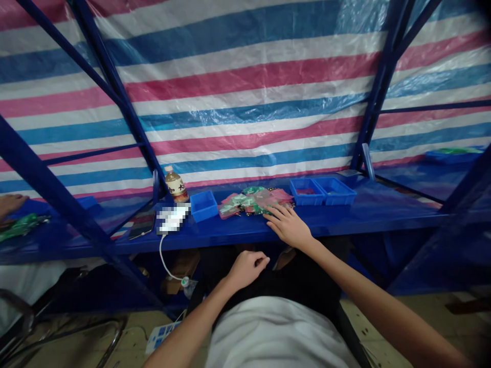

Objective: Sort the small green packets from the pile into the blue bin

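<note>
A creased white top (280,332), its fabric gathered in soft folds at the bottom center of the frame, is worn with black legwear (303,278) visible just higher. Bare forearms (368,291) taper to slim wrists (313,246), an uncovered left hand (247,268) and right hand (290,225).

On the table (387,207) I see a heap of small bags (253,199) between a left bin (207,213) and two right bins (341,197), a bottle (176,186) farther left.
</note>
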Tool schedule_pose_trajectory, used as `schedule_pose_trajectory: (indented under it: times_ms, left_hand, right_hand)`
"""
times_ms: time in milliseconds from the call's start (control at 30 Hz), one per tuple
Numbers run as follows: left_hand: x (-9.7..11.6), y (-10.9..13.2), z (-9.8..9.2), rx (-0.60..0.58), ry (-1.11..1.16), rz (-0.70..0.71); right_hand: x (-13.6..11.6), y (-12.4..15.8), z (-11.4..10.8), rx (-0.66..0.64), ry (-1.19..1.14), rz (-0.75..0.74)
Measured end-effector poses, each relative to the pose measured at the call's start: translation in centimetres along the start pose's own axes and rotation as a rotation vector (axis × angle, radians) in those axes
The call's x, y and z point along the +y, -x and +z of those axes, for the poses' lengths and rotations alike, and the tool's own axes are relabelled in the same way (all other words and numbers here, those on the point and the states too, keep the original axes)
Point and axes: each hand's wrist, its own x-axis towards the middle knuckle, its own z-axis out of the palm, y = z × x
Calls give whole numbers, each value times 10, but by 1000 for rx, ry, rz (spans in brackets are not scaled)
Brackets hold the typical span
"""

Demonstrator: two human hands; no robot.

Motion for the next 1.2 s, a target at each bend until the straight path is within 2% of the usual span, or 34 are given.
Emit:
schedule_pose_trajectory:
  times_ms: [200, 367, 533, 667, 867, 1200]
  left_hand:
    - [-1, 0, 0, 13, 22, 3]
    - [1, -1, -5, 91, 85, 11]
    - [4, 1, -12, 244, 240, -22]
    - [5, 0, -17, 325, 508, -110]
    - [7, -5, -24, 356, 835, -192]
    - [2, -5, -23, 368, 960, -301]
  right_hand:
    - [-1, 0, -1, -8, 38, 7]
    - [-1, 0, -1, 0, 3, 4]
    - [-3, 3, -2, 7, 9, -25]
    - [-9, 15, 4, 6, 20, -117]
    - [-23, 36, 22, 21, 1, -301]
    - [-22, 43, 24, 40, -5, -388]
